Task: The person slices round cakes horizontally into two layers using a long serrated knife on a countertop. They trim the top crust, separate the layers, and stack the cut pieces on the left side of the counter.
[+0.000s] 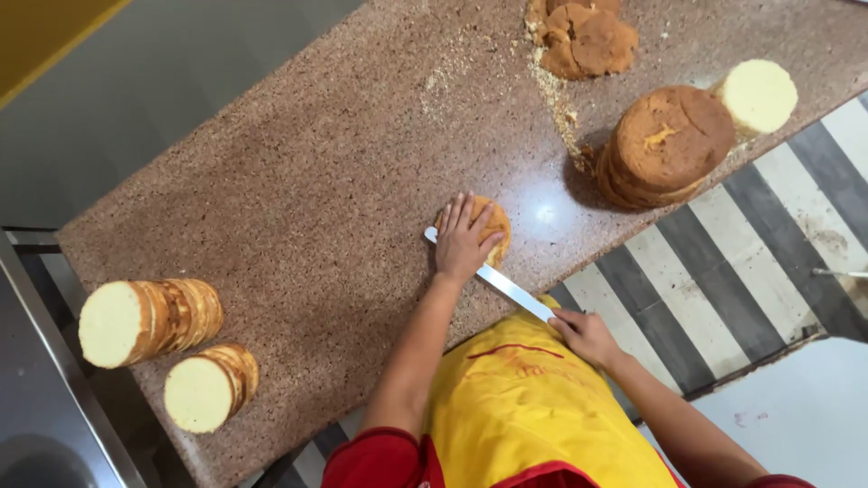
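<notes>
no packages, no labels, no signs, no screens anywhere in view

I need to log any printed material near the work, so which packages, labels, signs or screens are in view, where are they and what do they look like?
No packages, signs or screens in view.
Apron marking: a thin red curved line with faint lettering under it, on the chest of the yellow apron, below the right hand that holds the knife.
</notes>
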